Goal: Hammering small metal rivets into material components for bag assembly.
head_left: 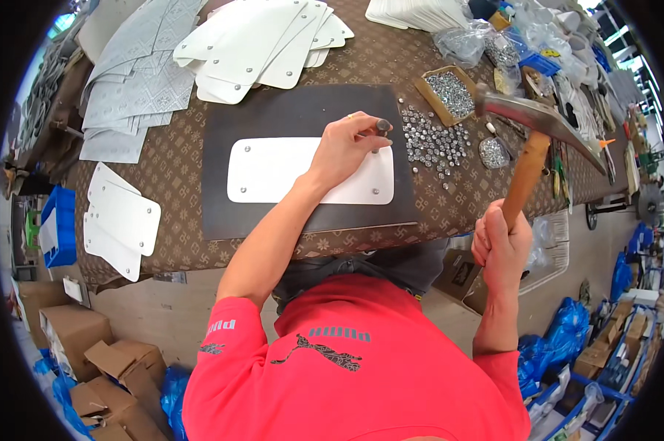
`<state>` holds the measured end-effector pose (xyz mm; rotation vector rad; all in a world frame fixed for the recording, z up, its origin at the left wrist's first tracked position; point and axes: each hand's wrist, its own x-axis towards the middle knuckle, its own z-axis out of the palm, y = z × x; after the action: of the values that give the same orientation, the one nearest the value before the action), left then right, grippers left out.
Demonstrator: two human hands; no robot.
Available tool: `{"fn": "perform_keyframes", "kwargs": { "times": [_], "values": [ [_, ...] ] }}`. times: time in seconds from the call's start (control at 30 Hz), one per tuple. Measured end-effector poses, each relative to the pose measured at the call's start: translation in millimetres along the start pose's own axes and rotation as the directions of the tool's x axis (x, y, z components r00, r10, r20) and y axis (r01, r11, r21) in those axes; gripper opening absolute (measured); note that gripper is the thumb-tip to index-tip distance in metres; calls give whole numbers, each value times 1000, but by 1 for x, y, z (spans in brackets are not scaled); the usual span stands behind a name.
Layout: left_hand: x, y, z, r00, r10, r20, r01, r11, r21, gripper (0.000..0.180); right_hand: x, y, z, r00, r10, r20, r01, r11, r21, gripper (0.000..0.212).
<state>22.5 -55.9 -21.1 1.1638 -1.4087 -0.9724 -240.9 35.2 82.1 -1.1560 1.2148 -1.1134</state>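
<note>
A white rounded panel (273,173) lies flat on a dark mat (288,110), with small metal studs near its corners. My left hand (343,151) rests over the panel's right part, its fingers pinched round a short metal punch (383,126). The punch stands over the far right corner, and its lower end is mostly hidden by my fingers. Raised to the right of the mat, my right hand (502,239) is closed on the wooden handle of a hammer (529,173). The hammer's metal head is up in the air above the table's right side.
Loose metal studs (431,143) lie right of the mat, beside a studs-filled cardboard tray (449,95). Studded white panels (262,44) are stacked behind the mat, and more panels (123,220) lie left. Grey patterned sheets (137,81) sit far left. Bags and tools crowd the right.
</note>
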Motion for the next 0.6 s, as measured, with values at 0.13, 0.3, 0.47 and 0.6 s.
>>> {"fn": "perform_keyframes", "kwargs": {
  "times": [0.13, 0.3, 0.47, 0.6],
  "values": [
    [-5, -6, 0, 1000, -9, -13, 9, 999, 36, 20, 6, -49, 14, 941, -272, -199, 221, 944, -243, 22],
    [-5, -13, 1, 999, 46, -8, -45, 994, 96, 17, 23, -60, 23, 835, -550, -18, 520, 779, 349, 22],
    [-4, -5, 3, 995, 98, 23, -101, 967, 233, 15, 39, 16, 5, 965, 60, 257, 122, 761, -637, 20],
    [-10, -9, -4, 996, 88, -32, -83, 986, 143, 17, 10, 3, 4, 996, 75, 51, -50, 924, -379, 21]
  ]
}}
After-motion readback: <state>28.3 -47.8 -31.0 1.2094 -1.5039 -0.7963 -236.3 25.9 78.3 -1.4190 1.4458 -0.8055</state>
